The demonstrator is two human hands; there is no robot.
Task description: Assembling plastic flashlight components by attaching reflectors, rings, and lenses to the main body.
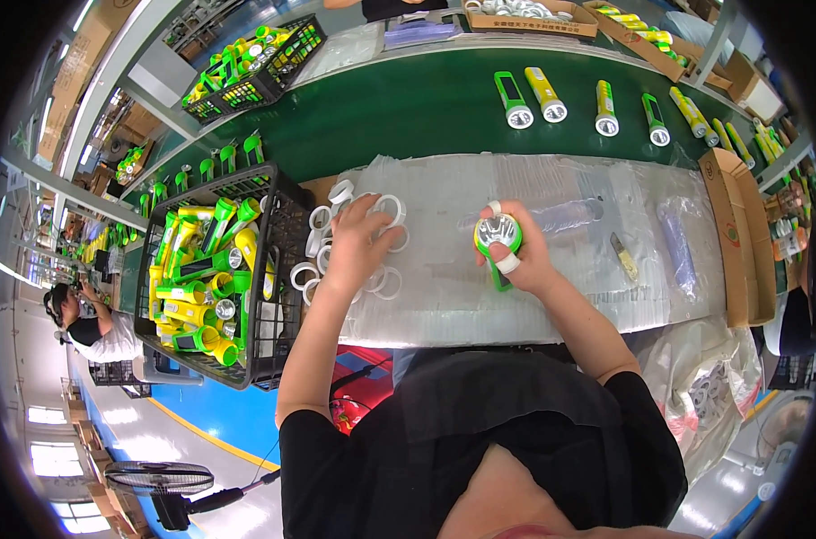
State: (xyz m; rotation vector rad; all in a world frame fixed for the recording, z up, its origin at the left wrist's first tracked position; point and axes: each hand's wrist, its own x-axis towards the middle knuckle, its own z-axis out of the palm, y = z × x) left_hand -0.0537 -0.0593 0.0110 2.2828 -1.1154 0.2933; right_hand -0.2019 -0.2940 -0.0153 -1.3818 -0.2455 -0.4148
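Note:
My right hand point(526, 250) is wrapped round a green and yellow flashlight point(497, 233), its clear lens and shiny reflector tilted up. White tape covers parts of that hand's thumb and a finger. Over a scatter of white plastic rings point(321, 217) on the left of the work surface, my left hand point(361, 239) has its fingers bent and spread apart. A white ring point(389, 208) lies right by its fingertips; I see none clearly gripped.
Left stands a black crate point(262, 359) full of green and yellow flashlight bodies. Flashlights with white rims point(606, 121) lie on the green belt point(381, 108) beyond. A yellow-handled cutter point(624, 258) and a cardboard box point(736, 242) are at right. Several people work nearby.

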